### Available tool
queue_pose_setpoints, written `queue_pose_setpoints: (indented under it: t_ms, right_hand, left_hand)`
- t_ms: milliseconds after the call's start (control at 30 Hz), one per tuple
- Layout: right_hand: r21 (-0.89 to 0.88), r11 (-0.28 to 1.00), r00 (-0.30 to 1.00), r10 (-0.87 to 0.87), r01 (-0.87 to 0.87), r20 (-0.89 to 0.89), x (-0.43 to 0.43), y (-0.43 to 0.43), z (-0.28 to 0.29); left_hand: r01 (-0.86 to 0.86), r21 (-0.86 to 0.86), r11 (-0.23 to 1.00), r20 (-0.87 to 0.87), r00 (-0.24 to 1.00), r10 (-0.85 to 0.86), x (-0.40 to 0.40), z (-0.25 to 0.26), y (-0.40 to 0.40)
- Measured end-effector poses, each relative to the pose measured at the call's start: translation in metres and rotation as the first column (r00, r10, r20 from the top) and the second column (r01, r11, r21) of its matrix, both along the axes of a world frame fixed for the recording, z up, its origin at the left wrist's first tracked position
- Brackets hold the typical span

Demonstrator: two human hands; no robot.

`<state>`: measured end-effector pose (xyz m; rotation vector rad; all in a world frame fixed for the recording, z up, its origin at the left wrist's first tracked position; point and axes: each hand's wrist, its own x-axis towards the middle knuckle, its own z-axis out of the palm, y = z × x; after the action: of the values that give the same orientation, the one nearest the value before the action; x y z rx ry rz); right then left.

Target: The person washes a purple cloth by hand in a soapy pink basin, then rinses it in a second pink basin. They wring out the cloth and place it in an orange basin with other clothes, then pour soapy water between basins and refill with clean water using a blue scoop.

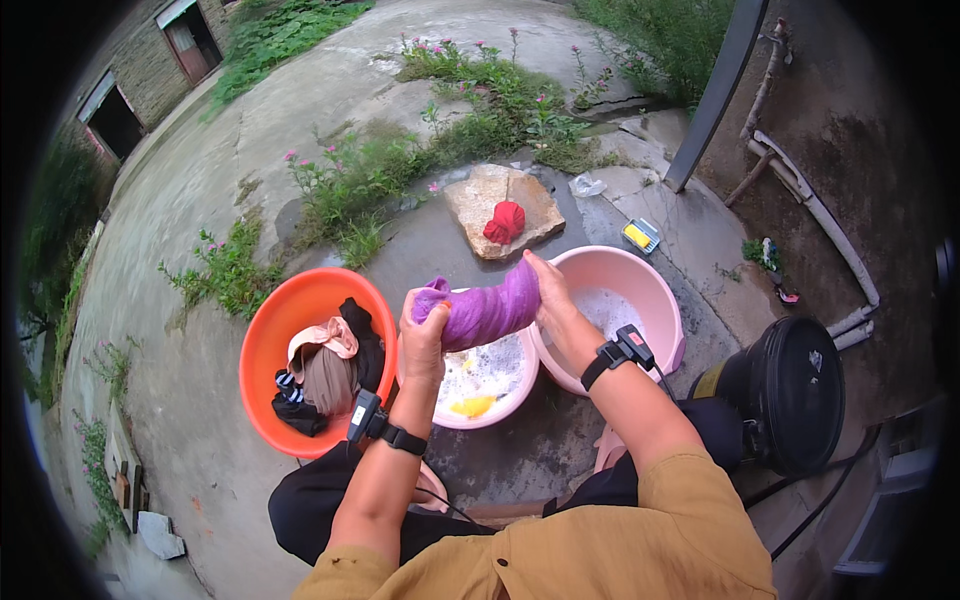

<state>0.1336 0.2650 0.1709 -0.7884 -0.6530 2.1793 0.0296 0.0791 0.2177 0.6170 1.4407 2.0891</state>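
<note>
A twisted purple cloth point(491, 311) is stretched between my two hands above a small pink basin point(487, 422). My left hand point(426, 334) grips its left end, and my right hand point(549, 289) grips its right end. Sudsy water and something yellow point(474, 406) are in the small basin. To the right, a larger pink basin point(664, 300) holds foamy water. On the left, an orange basin point(259, 375) contains a brownish garment point(328, 381), a pale pink cloth point(337, 337) and dark cloths. A bunched red cloth point(505, 223) lies on a flat stone point(472, 199).
A black lidded bucket point(802, 397) stands at the right, near my knee. A small soap dish with a yellow bar point(640, 235) and a crumpled clear plastic bag point(586, 185) lie on the concrete. Flowering plants point(337, 176) grow beyond the basins; a metal post point(716, 97) rises at upper right.
</note>
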Motion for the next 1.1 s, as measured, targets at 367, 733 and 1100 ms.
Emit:
queue_pose_setpoints:
  t_ms: [367, 733, 1100]
  right_hand:
    - [-0.175, 0.913, 0.923, 0.383, -0.369, 0.049, -0.032, -0.015, -0.046]
    - [0.222, 0.766, 0.786, 0.523, -0.603, 0.331, -0.028, -0.031, -0.044]
    - [0.448, 0.596, 0.702, 0.298, -0.666, 0.647, -0.022, -0.074, -0.048]
  left_hand:
    - [-0.156, -0.183, 0.971, -0.918, 0.38, -0.112, 0.044, 0.039, -0.004]
    - [-0.052, -0.338, 0.94, -0.941, 0.041, -0.337, 0.096, -0.004, -0.02]
    - [-0.068, -0.51, 0.857, -0.84, -0.173, -0.514, 0.105, -0.058, -0.04]
